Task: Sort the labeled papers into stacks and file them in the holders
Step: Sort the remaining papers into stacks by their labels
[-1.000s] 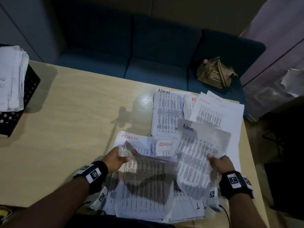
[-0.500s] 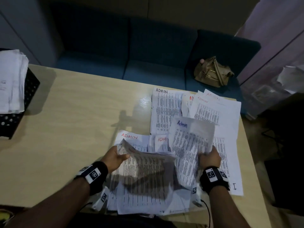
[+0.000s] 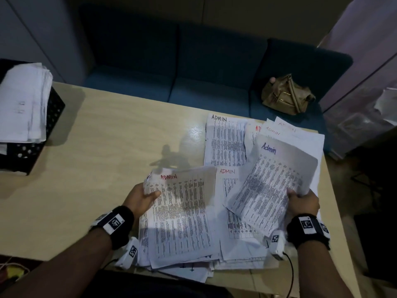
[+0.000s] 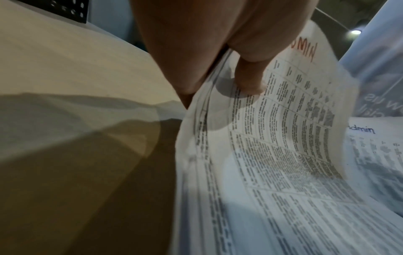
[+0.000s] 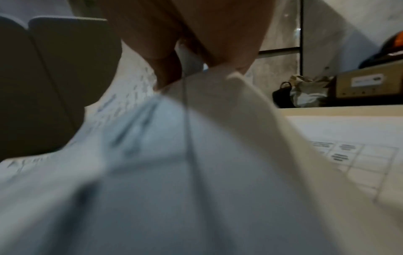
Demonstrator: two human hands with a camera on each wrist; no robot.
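My left hand (image 3: 142, 197) pinches the left edge of a bundle of printed sheets (image 3: 182, 214) headed ADMIN in red, thumb on top; the left wrist view shows the thumb (image 4: 250, 81) pressing the curled top sheet (image 4: 283, 131). My right hand (image 3: 300, 201) grips the right edge of a sheet (image 3: 272, 183) headed Admin in blue, lifted and tilted above the pile. In the right wrist view that sheet (image 5: 174, 172) fills the frame, blurred. More ADMIN sheets (image 3: 227, 143) lie spread flat on the table's right half.
A black perforated holder (image 3: 32, 145) stuffed with white papers (image 3: 23, 102) stands at the table's left edge. Bare wooden tabletop (image 3: 107, 158) lies between it and the pile. A blue sofa (image 3: 193, 61) with a tan bag (image 3: 285, 95) sits behind the table.
The right hand has swung the blue-headed sheet out to the right again. The bundle in the left hand has flattened, so its red ADMIN heading now shows.
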